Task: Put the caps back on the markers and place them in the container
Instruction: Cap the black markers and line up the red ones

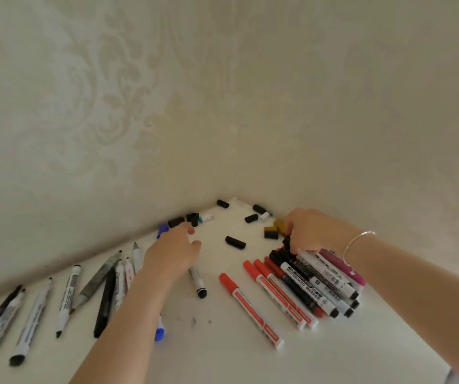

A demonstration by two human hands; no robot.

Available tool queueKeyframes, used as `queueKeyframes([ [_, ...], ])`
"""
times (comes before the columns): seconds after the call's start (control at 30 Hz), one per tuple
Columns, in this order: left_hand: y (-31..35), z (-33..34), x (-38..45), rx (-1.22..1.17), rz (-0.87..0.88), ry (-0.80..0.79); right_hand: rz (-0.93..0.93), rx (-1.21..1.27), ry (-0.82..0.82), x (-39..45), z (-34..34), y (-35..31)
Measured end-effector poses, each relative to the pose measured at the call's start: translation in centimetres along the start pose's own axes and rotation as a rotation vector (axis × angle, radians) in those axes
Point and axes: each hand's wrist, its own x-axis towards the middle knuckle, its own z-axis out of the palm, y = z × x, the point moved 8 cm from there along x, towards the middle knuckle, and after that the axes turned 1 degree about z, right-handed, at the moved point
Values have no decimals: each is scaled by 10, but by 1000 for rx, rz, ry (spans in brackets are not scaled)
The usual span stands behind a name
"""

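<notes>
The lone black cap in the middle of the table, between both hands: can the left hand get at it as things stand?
Probably yes. The black cap lies alone on bare table, just right of the left hand, with nothing between them.

Both forearms are bare, with no sleeves in view. The right hand (310, 231) has a thin silver-coloured bangle bracelet (357, 242) looped round the wrist just behind it. The left hand (174, 252) wears nothing on its wrist or visible fingers.
</notes>
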Motion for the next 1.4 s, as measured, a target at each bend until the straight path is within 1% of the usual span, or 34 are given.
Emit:
queueKeyframes([
  [0.1,-4,8,-4,68,-29,-74,-31,-76,26,-2,3,0],
  [0.2,-5,16,-7,83,-36,-118,-36,-71,47,-1,3,3],
  [0.4,-2,19,-4,156,-15,-85,-31,-33,91,10,0,10],
  [0.53,5,20,-4,167,-5,-98,-38,31,218,26,-10,3],
  [0.6,5,23,-5,146,-22,-114,-76,45,268,36,-11,-6],
  [0.63,5,25,-5,133,-34,-119,-98,32,267,40,-8,-12],
  [0.8,10,32,-7,71,-67,-78,-129,-194,244,58,12,-31],
  [0.93,15,31,-5,66,-64,-29,-131,-278,242,68,19,-32],
  [1.0,16,28,-4,-18,-57,-8,-136,-288,246,70,20,-31],
  [1.07,17,19,-3,-164,-34,49,-147,-265,275,74,16,-31],
  [1.1,18,12,-3,-228,-7,99,-161,-178,329,76,7,-34],
  [1.13,19,6,-4,-281,18,150,-171,3,404,75,-5,-37],
  [1.2,20,-6,-4,-395,51,239,-166,586,526,68,-31,-39],
  [1.23,20,-9,-4,-452,67,267,-171,887,530,64,-40,-42],
  [1.27,20,-11,-4,-485,83,287,-187,1139,489,60,-45,-48],
  [1.3,20,-13,-5,-492,95,301,-212,1320,425,57,-47,-57],
  [1.33,19,-14,-5,-491,101,314,-239,1421,363,54,-48,-66],
  [1.4,16,-16,-6,-510,111,340,-272,1477,277,50,-47,-81],
])
